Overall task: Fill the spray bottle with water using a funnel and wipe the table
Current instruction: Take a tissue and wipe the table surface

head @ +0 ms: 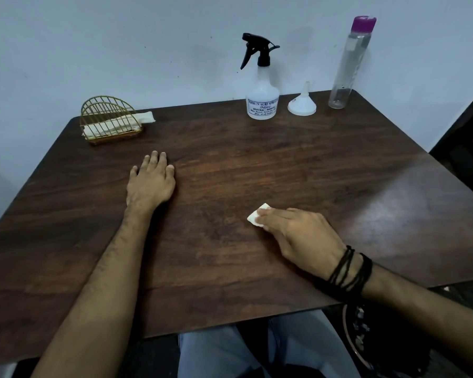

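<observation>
While the left hand [151, 181] lies flat and empty on the tabletop [230, 165], the right hand [298, 233] presses a small white tissue [257, 217] under straight fingers. It looks soft, light, tear-prone: best pinned flat. The spray bottle [262, 96] stands well beyond both hands.

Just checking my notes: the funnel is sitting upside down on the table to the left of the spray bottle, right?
Not quite. The head view shows the funnel upside down on the table, but to the right of the spray bottle, between it and the tall clear bottle.
</observation>
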`<move>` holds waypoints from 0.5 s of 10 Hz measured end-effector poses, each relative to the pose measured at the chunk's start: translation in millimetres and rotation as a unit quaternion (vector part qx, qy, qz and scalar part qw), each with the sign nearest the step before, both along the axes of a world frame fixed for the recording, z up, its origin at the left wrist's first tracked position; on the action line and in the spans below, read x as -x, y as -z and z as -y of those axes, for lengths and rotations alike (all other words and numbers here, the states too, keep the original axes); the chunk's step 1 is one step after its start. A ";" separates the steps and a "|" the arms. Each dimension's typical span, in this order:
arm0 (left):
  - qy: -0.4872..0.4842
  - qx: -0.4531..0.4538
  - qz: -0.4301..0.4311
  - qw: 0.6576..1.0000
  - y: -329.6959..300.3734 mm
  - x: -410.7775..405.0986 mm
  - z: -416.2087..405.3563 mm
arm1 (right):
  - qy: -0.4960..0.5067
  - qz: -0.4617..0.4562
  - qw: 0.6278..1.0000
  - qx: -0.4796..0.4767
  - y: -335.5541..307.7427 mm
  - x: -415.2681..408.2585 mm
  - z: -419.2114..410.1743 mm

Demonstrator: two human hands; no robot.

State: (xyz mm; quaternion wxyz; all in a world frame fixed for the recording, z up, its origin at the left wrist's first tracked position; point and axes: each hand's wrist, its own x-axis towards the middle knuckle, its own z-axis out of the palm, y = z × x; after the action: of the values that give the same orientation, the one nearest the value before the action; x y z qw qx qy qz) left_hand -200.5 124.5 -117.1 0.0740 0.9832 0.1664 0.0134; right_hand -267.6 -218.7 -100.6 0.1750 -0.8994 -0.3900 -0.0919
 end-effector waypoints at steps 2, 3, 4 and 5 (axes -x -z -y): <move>0.001 0.002 0.003 1.000 -0.1 0.3 0.1 | 0.018 -0.224 0.960 -0.168 -28.2 -33.1 0.3; 0.001 0.002 0.003 1.000 -0.3 0.5 0.1 | 0.095 -0.266 0.946 -0.156 -23.6 -56.6 8.5; 0.002 0.002 0.006 1.000 -0.1 0.5 0.6 | 0.136 -0.128 0.976 -0.110 -14.5 -57.2 9.3; 0.000 0.002 0.007 1.000 0.1 0.1 -0.3 | 0.065 -0.067 0.994 -0.055 -11.0 -43.7 0.4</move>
State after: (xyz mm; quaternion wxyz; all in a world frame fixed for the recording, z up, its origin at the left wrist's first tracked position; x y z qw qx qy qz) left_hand -200.5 124.7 -117.3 0.0770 0.9829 0.1659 0.0195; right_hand -223.9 -219.1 -89.6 0.2434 -0.9161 -0.3122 -0.0636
